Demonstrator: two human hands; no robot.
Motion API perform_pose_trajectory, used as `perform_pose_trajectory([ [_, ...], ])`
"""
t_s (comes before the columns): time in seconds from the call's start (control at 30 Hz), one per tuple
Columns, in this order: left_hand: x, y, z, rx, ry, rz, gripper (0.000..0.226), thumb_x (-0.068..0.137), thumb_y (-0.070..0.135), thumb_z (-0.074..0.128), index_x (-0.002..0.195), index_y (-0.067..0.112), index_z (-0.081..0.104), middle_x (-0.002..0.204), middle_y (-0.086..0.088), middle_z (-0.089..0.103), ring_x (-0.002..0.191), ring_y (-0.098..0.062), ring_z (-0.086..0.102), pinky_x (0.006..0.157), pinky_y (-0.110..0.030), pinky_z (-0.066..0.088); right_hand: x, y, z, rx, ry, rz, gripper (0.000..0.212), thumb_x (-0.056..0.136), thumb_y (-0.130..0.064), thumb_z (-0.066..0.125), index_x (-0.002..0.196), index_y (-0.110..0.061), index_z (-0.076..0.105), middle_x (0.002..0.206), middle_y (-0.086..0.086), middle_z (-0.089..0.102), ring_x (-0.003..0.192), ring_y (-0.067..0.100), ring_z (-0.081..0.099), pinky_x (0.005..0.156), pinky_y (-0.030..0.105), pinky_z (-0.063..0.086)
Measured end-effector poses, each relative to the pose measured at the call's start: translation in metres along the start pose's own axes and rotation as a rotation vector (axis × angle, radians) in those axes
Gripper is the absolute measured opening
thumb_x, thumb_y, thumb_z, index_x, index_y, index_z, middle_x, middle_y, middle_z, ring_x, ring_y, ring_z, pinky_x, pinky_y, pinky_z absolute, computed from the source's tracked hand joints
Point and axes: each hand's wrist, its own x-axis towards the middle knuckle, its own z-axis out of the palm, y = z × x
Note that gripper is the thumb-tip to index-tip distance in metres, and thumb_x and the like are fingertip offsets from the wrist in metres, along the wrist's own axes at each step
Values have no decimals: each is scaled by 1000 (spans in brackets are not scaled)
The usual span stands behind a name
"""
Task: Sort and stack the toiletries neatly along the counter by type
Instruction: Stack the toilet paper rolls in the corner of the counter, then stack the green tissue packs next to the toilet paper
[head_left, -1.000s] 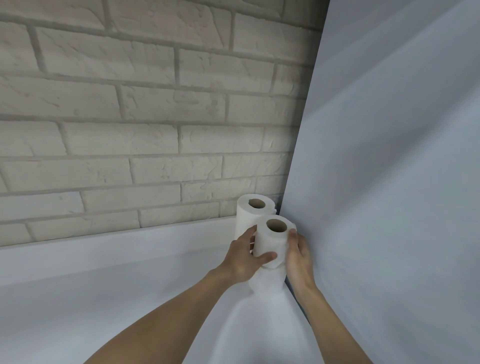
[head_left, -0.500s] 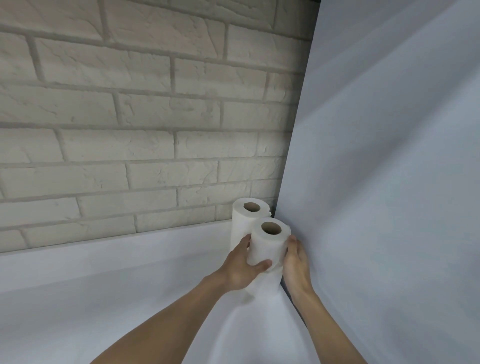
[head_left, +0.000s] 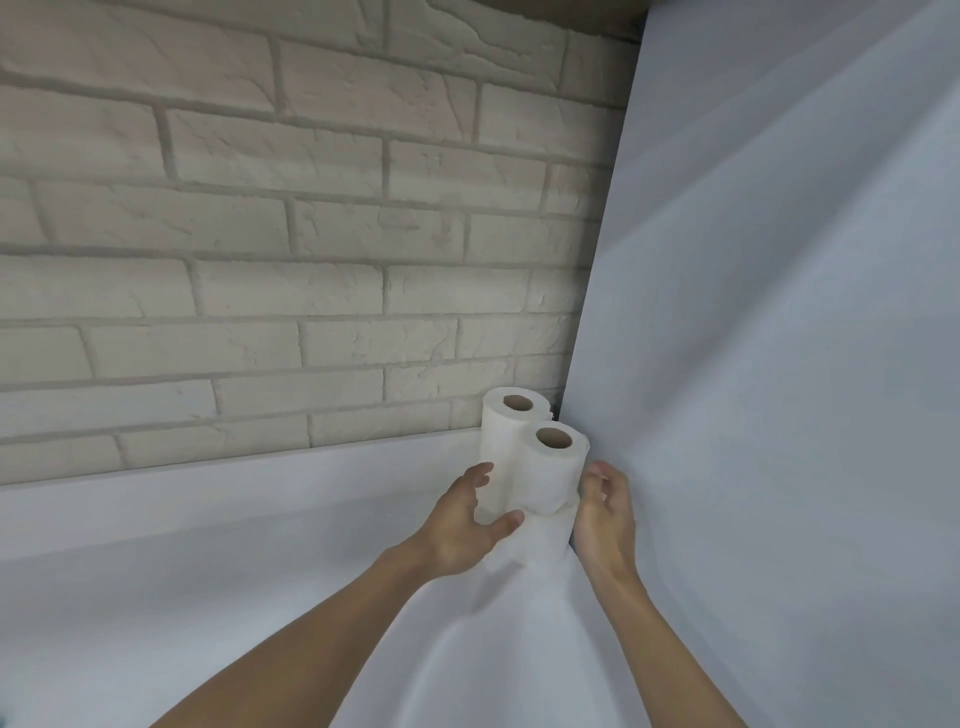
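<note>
Two white toilet paper stacks stand upright in the counter's far right corner. The front top roll (head_left: 551, 475) rests on a lower roll (head_left: 537, 545). The back roll (head_left: 500, 434) stands right behind, against the wall. My left hand (head_left: 462, 525) is on the left of the front stack, fingers spread, thumb near the lower roll. On the right of the stack, my right hand (head_left: 605, 514) has loosely curled fingers just off the paper. Neither hand grips a roll.
The white counter (head_left: 234, 545) runs leftwards from the corner. A pale brick wall (head_left: 311, 234) rises behind it. A smooth white side panel (head_left: 779, 364) closes off the right, touching the rolls.
Both hands were closed around the front top roll. They have since let go and opened. The roll now stands on the lower one.
</note>
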Motion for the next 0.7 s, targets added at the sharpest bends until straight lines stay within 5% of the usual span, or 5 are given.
perform_pose_trajectory([
  [0.07, -13, -1, -8, -12, 15, 12, 79, 83, 45, 69, 147, 29, 26, 145, 9, 36, 132, -17, 40, 103, -29, 41, -12, -4, 2, -3, 8, -19, 23, 99, -32, 42, 120, -27, 51, 120, -5, 54, 112, 17, 54, 97, 38, 46],
  [0.23, -52, -7, -33, 28, 92, 82, 71, 83, 44, 69, 143, 30, 34, 141, 14, 39, 126, -11, 43, 101, -25, 40, -51, -13, 17, -24, -60, -63, 19, 98, -24, 46, 114, -30, 54, 117, -5, 56, 103, 14, 56, 70, 18, 41],
  [0.43, -106, -23, -69, 146, 232, 164, 56, 87, 36, 66, 137, 29, 42, 137, 15, 43, 119, -7, 47, 97, -19, 38, -101, -18, 50, -107, -264, -144, 23, 95, -16, 51, 111, -32, 57, 118, -7, 57, 107, 15, 57, 73, 18, 43],
  [0.7, -188, -64, -133, 306, 406, 140, 46, 88, 29, 63, 131, 28, 47, 132, 15, 47, 122, -11, 45, 103, -30, 42, -178, -31, 112, -114, -474, -215, 22, 94, -12, 54, 104, -30, 62, 112, -13, 61, 103, 12, 59, 78, 17, 44],
])
